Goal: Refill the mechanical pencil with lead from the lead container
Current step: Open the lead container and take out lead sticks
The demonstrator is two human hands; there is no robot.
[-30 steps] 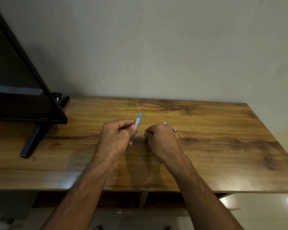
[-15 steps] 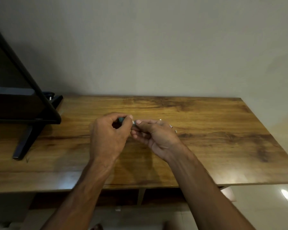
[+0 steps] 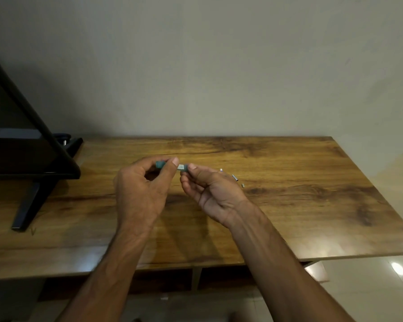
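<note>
A small teal lead container (image 3: pixel 181 167) with a white label lies crosswise between my two hands, above the wooden table (image 3: pixel 312 205). My left hand (image 3: pixel 144 191) pinches its left end between thumb and forefinger. My right hand (image 3: pixel 209 191), palm up, grips its right end with the fingertips. Just right of my right hand, small pencil parts rest on the table: a white-tipped piece (image 3: pixel 221 170), a thin metal tube (image 3: pixel 235 177) and a tiny pale piece (image 3: pixel 243 185). My right hand hides the pencil body, if it is there.
A black screen on a slanted black stand (image 3: pixel 33 196) fills the table's left end. A plain wall rises behind the table. The table's right edge drops to a glossy tiled floor (image 3: pixel 382 287).
My right hand left the table by the small parts, turned palm up and took hold of the container's right end. The container swung from upright to crosswise in my left hand.
</note>
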